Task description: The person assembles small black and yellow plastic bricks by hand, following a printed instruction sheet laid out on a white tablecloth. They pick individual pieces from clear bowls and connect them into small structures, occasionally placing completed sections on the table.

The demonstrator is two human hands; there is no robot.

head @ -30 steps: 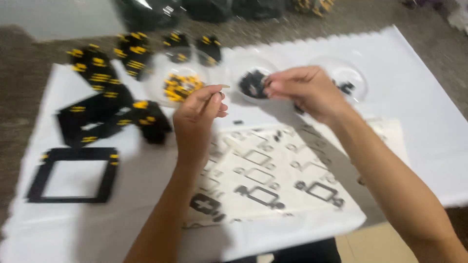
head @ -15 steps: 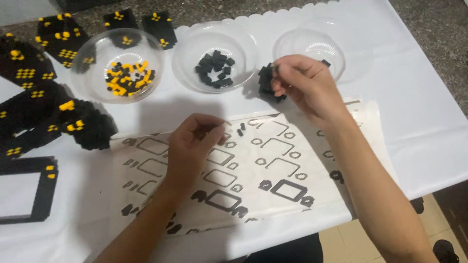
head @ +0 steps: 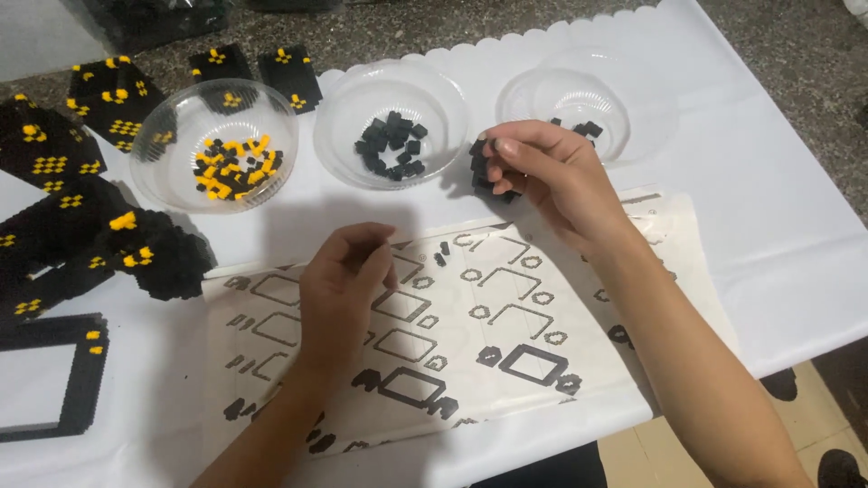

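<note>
My right hand point(head: 551, 181) grips a small clump of joined black bricks point(head: 483, 167) just above the top edge of a printed instruction sheet point(head: 506, 316). My left hand point(head: 342, 280) rests on that sheet with its fingertips pinched together; whether a piece is between them cannot be told. Two loose black bricks point(head: 441, 253) lie on the sheet between my hands. Behind them stand three clear bowls: one with yellow and black pieces point(head: 154, 172), a middle one with black pieces point(head: 344, 126), and a right one point(head: 533, 95) partly behind my right hand.
Black assemblies with yellow studs point(head: 108, 226) are piled at the left, a flat black frame point(head: 81, 380) lies at the lower left, and black plates point(head: 289, 77) sit behind the bowls. A white cloth point(head: 768, 226) covers the table; its front edge drops to a tiled floor point(head: 814, 416).
My left hand came down from near the bowls onto the sheet. My right hand stayed by the bowls holding the black clump. The view shifted so the bowls sit higher.
</note>
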